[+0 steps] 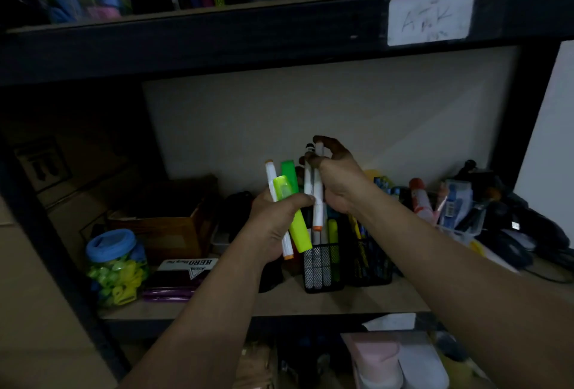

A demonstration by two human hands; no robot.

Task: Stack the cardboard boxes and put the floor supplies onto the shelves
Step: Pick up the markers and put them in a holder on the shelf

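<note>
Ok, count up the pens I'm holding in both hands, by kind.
White markers: 3 (1 in the left hand, 2 in the right hand)
Highlighters: 2 (both in the left hand)
Total: 5

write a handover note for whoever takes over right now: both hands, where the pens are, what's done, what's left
Left hand: its grip holds a white marker and a yellow-green highlighter; a green highlighter behind seems held too.
Right hand: pinches two white markers upright above the black mesh holder on the middle shelf.
Done: some pens already stand in the holder.
Left: probably drop the held pens into it. Box stacking is out of view, so I cannot tell.
</note>
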